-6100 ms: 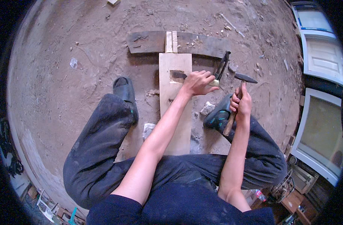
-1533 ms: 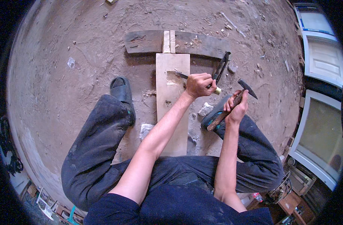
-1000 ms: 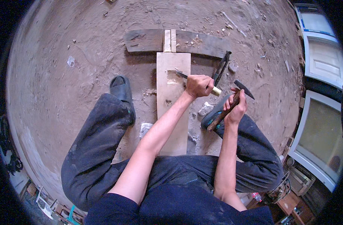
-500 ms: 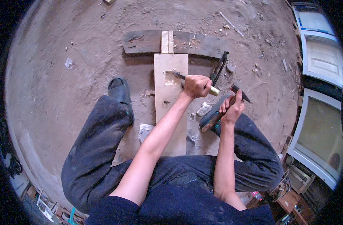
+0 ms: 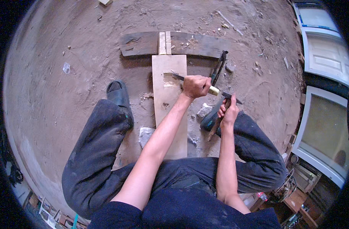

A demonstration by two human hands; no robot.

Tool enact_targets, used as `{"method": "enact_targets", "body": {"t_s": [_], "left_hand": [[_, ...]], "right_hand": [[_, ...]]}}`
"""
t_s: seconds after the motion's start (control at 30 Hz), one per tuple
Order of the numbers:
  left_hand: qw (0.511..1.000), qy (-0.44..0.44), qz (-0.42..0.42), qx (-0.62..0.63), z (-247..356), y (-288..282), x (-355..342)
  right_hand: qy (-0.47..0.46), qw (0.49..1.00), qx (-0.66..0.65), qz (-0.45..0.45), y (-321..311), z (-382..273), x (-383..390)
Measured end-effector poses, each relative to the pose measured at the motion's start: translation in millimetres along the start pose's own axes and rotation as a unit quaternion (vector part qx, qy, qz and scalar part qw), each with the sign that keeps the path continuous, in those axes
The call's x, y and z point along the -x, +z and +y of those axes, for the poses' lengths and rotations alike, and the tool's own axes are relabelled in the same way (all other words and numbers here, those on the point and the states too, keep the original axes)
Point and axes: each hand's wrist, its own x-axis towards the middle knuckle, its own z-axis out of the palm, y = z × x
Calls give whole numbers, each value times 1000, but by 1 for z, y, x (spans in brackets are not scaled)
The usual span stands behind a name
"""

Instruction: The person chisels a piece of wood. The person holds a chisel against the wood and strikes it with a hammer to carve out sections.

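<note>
A pale plank (image 5: 168, 103) is laid on the dirt floor (image 5: 67, 49). A chisel (image 5: 182, 77) is gripped in the left hand (image 5: 196, 86), fingers clenched, tip on the plank. A hammer (image 5: 222, 110) is clasped by the right hand (image 5: 228, 113), its head at the chisel's handle end.

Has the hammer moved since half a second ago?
Yes. The hammer in the right hand has swung toward the chisel handle, nearer the plank.
</note>
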Motion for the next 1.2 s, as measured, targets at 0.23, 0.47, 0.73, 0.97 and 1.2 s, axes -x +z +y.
{"method": "enact_targets", "body": {"t_s": [0.23,0.47,0.73,0.97,1.2], "left_hand": [[1000,16,1,-4,-1,0,-1],[999,22,5,-35,-3,-8,1],[998,-15,12,-53,-11,-7,7],[998,-52,14,-24,-4,-9,-1],[997,-54,18,-42,3,-16,-7]], "right_hand": [[-111,984,-97,96,8,6,5],[-22,997,-46,63,11,17,7],[38,993,100,-40,12,9,9],[-163,964,-167,127,27,9,11],[8,999,21,-35,13,-4,6]]}}
